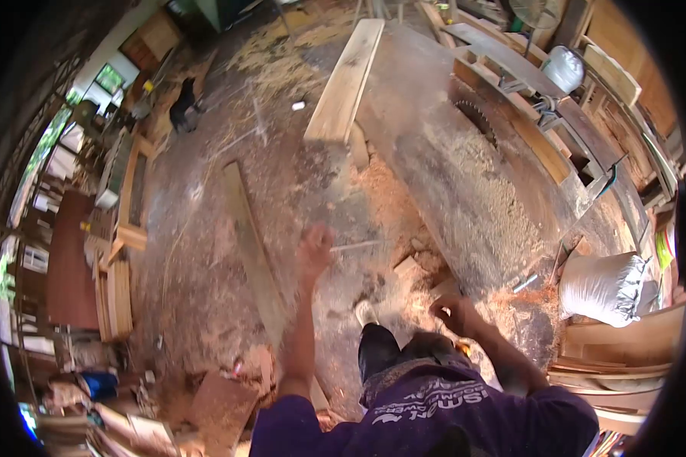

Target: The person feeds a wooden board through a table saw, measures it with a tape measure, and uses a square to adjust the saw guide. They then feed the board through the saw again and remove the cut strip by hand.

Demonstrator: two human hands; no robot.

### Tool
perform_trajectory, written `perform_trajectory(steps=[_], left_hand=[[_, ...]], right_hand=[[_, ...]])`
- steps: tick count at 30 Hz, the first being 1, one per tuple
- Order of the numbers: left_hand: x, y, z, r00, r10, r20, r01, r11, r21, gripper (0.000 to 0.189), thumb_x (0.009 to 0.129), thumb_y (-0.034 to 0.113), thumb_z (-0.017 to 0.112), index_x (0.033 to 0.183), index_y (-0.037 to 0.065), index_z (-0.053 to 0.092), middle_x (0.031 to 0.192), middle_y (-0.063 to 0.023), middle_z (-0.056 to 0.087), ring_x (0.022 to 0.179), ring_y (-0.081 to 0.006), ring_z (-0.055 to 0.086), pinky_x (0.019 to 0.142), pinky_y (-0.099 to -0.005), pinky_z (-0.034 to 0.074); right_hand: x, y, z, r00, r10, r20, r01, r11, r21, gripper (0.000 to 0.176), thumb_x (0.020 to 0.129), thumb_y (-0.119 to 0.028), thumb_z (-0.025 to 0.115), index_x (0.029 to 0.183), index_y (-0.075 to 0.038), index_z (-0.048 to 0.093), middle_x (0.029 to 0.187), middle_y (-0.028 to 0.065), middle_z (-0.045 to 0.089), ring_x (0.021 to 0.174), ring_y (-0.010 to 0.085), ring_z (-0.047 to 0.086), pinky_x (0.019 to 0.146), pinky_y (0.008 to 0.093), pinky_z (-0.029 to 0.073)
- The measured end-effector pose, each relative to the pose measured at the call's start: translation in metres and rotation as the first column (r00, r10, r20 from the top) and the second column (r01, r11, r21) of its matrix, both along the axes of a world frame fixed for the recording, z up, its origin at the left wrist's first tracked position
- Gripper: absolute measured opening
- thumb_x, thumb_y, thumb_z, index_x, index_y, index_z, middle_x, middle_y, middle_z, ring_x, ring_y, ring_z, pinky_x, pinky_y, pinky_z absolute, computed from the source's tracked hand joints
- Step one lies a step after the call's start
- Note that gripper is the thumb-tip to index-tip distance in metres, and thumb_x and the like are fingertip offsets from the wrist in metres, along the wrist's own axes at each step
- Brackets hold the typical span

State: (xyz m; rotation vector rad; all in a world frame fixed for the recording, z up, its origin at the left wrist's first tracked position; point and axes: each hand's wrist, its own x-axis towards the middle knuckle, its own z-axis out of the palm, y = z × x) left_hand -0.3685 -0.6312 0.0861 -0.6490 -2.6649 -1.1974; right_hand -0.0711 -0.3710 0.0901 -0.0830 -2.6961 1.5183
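My left hand [316,247] is raised over the floor in front of me, its fingers curled and slightly blurred. A thin pale stick-like strip [355,245] runs out to the right from beside its knuckles; I cannot tell whether the fingers grip it. Bent in close to my body, my right hand [451,312] has its fingers and thumb curled into a loose ring, with nothing visible in it. Beneath and left of my left hand, a long board [250,228] lies on the floor. Farther ahead is a wide pale plank [347,84], its near end pointing toward me.
A toothed circular saw blade [476,122] stands up from a sawdust-strewn surface [503,206] at the right. Near me on that side are a stuffed white sack [602,288] and stacked boards [621,343]. Offcuts [408,265] lie by my foot. A black animal [184,105] is at the far left.
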Motion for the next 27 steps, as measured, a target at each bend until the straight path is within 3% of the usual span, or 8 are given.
perform_trajectory(steps=[4,6,11,14,17,19,22,27], left_hand=[[-0.178,0.078,0.048,0.991,0.132,-0.020,-0.133,0.991,-0.033,0.046,0.091,0.048,0.057,0.112,0.008,0.066,0.099,-0.0227,0.067,0.094,-0.0397,0.064,0.081,-0.0471,0.050],[-0.285,0.104,0.016,0.978,0.185,-0.100,-0.193,0.978,-0.078,0.053,0.091,0.052,0.053,0.113,0.005,0.065,0.100,-0.0222,0.067,0.096,-0.0402,0.064,0.084,-0.0468,0.049],[-0.470,0.143,-0.082,0.881,0.036,0.473,0.092,0.965,-0.245,0.073,0.090,0.061,0.049,0.131,0.001,0.055,0.125,-0.0235,0.060,0.119,-0.0347,0.056,0.098,-0.0434,0.045],[-0.481,0.160,-0.097,0.747,-0.060,0.662,0.107,0.994,-0.031,0.073,0.089,0.061,0.052,0.131,0.001,0.056,0.126,-0.0211,0.060,0.119,-0.0317,0.056,0.098,-0.0410,0.044],[-0.466,0.161,-0.101,0.670,-0.129,0.731,0.057,0.991,0.122,0.072,0.088,0.060,0.055,0.131,0.002,0.057,0.127,-0.0186,0.060,0.119,-0.0287,0.056,0.099,-0.0387,0.044],[-0.442,0.161,-0.098,0.665,-0.151,0.732,0.021,0.983,0.184,0.072,0.087,0.060,0.058,0.130,0.002,0.057,0.127,-0.0170,0.061,0.119,-0.0267,0.056,0.099,-0.0371,0.044],[-0.371,0.167,-0.088,0.660,-0.180,0.729,-0.012,0.968,0.250,0.072,0.086,0.059,0.061,0.130,0.002,0.058,0.128,-0.0146,0.061,0.119,-0.0236,0.056,0.099,-0.0347,0.043],[-0.190,0.149,-0.077,0.639,-0.225,0.736,0.000,0.957,0.292,0.072,0.083,0.058,0.066,0.129,0.003,0.060,0.129,-0.0106,0.061,0.119,-0.0186,0.056,0.100,-0.0308,0.043]], right_hand=[[-0.011,-0.006,0.003,0.984,-0.164,0.075,0.157,0.983,0.094,0.019,0.084,-0.016,0.071,0.098,-0.005,0.066,0.090,0.0166,0.067,0.084,0.0338,0.067,0.072,0.0420,0.052],[0.001,-0.003,-0.021,0.935,-0.288,0.208,0.254,0.951,0.175,0.019,0.085,-0.018,0.070,0.098,-0.004,0.066,0.091,0.0173,0.068,0.084,0.0361,0.066,0.074,0.0425,0.052],[-0.019,-0.030,0.030,0.686,-0.670,0.285,0.616,0.743,0.264,0.023,0.087,-0.019,0.068,0.100,0.000,0.066,0.092,0.0190,0.069,0.085,0.0346,0.067,0.074,0.0392,0.053],[-0.036,-0.053,0.040,0.592,-0.744,0.310,0.717,0.662,0.219,0.023,0.088,-0.019,0.067,0.101,0.000,0.067,0.093,0.0186,0.070,0.084,0.0311,0.069,0.072,0.0360,0.054],[-0.040,-0.064,0.046,0.537,-0.700,0.470,0.698,0.682,0.218,0.022,0.086,-0.020,0.067,0.098,-0.002,0.067,0.095,0.0202,0.069,0.088,0.0392,0.066,0.076,0.0430,0.053],[-0.034,-0.068,0.028,0.594,-0.679,0.431,0.649,0.721,0.242,0.022,0.086,-0.020,0.067,0.099,-0.002,0.066,0.092,0.0195,0.069,0.085,0.0376,0.067,0.074,0.0421,0.053],[-0.026,-0.067,0.008,0.697,-0.580,0.421,0.498,0.814,0.298,0.026,0.088,-0.023,0.067,0.102,-0.002,0.065,0.094,0.0192,0.068,0.089,0.0373,0.066,0.077,0.0420,0.052],[-0.024,-0.055,0.025,0.770,-0.572,0.282,0.553,0.819,0.152,0.026,0.088,-0.019,0.067,0.104,0.002,0.064,0.093,0.0195,0.068,0.087,0.0372,0.066,0.078,0.0427,0.052]])
